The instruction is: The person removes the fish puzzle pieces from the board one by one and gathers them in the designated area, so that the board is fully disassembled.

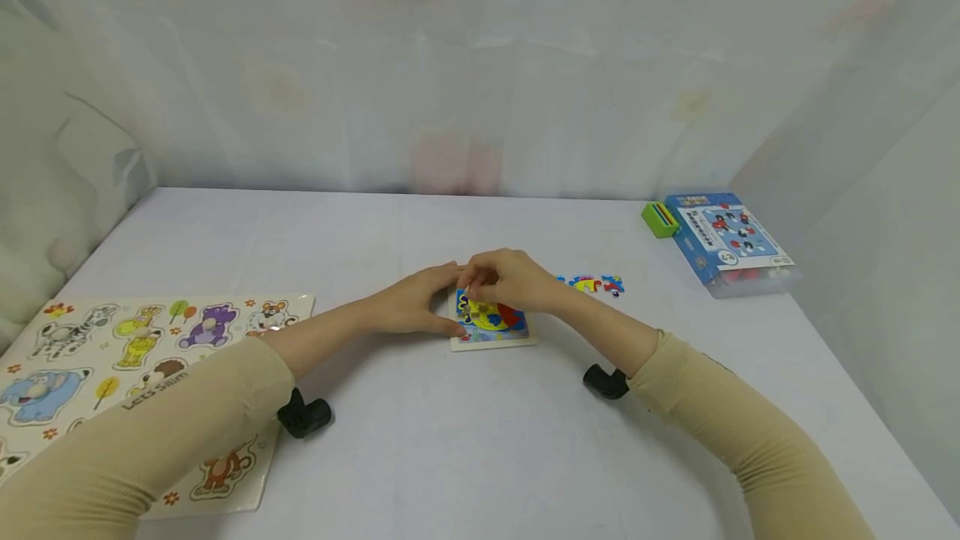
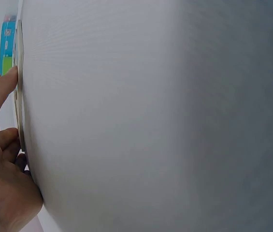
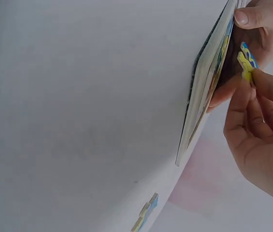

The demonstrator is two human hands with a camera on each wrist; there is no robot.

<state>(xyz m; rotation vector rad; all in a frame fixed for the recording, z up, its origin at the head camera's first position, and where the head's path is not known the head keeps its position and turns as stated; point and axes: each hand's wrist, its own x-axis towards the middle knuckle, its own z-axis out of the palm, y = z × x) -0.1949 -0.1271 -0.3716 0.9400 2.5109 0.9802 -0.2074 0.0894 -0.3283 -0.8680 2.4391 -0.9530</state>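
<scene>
A small jigsaw board (image 1: 495, 345) with a pale rim and a bright yellow, red and blue picture lies on the table. My left hand (image 1: 408, 304) grips its left side, the thumb at the near corner and the fingers toward the far edge. In the left wrist view the thumb (image 2: 7, 82) presses on the board's edge. Above the picture, my right hand (image 1: 517, 280) pinches a yellow and blue jigsaw piece (image 3: 246, 64) between thumb and fingertips. The right wrist view shows this piece held up off the board, tilted on edge.
Several loose jigsaw pieces (image 1: 596, 284) lie just right of the board. A large animal puzzle board (image 1: 298, 308) fills the left side, partly under my left sleeve. At the back right stand a blue box (image 1: 738, 236) and a small green case (image 1: 660, 220).
</scene>
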